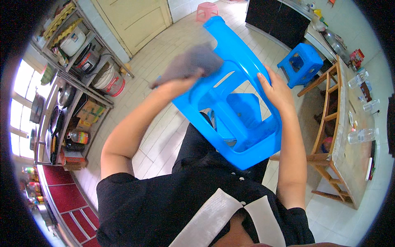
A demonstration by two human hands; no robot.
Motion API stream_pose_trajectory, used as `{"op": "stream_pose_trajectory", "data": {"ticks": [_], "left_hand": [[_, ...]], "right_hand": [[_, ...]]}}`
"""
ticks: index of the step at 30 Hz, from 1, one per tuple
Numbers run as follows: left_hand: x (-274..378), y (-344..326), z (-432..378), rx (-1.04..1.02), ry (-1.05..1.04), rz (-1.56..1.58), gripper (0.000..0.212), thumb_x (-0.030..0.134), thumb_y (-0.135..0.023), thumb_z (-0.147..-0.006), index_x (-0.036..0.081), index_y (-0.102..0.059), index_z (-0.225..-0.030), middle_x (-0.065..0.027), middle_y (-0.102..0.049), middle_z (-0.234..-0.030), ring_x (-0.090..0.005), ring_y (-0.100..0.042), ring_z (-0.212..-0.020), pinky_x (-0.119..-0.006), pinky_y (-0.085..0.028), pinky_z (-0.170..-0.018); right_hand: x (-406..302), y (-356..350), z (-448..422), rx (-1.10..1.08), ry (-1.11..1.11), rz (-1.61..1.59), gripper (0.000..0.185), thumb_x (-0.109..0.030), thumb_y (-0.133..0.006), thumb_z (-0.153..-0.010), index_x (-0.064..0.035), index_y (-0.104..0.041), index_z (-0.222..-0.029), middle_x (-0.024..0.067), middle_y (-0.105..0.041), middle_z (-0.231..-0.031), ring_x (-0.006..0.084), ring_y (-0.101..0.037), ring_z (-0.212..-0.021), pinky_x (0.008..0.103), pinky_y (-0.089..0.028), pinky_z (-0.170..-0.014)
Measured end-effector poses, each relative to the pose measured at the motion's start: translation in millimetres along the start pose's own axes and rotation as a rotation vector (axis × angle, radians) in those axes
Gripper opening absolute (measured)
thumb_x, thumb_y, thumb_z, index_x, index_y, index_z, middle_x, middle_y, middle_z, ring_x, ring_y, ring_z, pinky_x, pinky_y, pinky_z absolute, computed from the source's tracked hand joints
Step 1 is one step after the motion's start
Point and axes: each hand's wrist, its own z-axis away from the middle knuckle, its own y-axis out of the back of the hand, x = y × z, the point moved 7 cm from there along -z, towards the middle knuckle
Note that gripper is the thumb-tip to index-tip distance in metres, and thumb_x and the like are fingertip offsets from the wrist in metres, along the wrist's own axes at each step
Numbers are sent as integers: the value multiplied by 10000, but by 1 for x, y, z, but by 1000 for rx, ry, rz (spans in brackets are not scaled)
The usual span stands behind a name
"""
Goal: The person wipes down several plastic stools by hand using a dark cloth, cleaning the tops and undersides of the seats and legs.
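Note:
A blue plastic stool (253, 157) is held tilted in front of my body, its open frame showing the floor and another blue surface behind it. My right hand (276, 88) grips the edge of one of its legs, thumb on the near face. In my left hand (188, 81) is a grey-brown cloth (197, 60), blurred, lying against the stool's upper left side. The cloth hides most of the left fingers.
Another blue stool (301, 64) stands by a wooden table (348, 154) with plastic bottles at the right. A pink stool (207, 11) is far ahead near the door (135, 21). Metal shelves (101, 95) with pots, a bucket and boxes line the left.

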Motion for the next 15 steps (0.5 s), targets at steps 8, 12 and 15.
{"op": "stream_pose_trajectory", "data": {"ticks": [8, 12, 15], "left_hand": [[7, 45, -22, 102, 139, -45, 424, 381, -615, -854, -23, -629, -980, -174, -661, -900, -283, -622, -823, -366, -475, -763], [7, -2, -73, 10, 6, -125, 424, 377, -578, -864, -19, -627, -1008, -227, -652, -948, -368, -620, -896, -400, -471, -841], [-12, -15, -100, -15, 132, -208, 484, 407, -512, -853, -33, -618, -1025, -265, -633, -992, -408, -606, -967, -445, -456, -890]], "right_hand": [[-2, 0, 1, 34, 14, 33, 636, -573, -464, -858, -141, -481, -1324, 233, -603, -1095, 383, -596, -1008, 462, -474, -846], [-7, 3, 0, 24, 34, 45, 641, -576, -475, -850, -143, -481, -1324, 235, -608, -1087, 383, -598, -1004, 462, -474, -845], [-7, -1, 0, -8, 52, 22, 659, -586, -492, -837, -144, -480, -1325, 232, -613, -1076, 383, -601, -997, 462, -476, -840]]}}
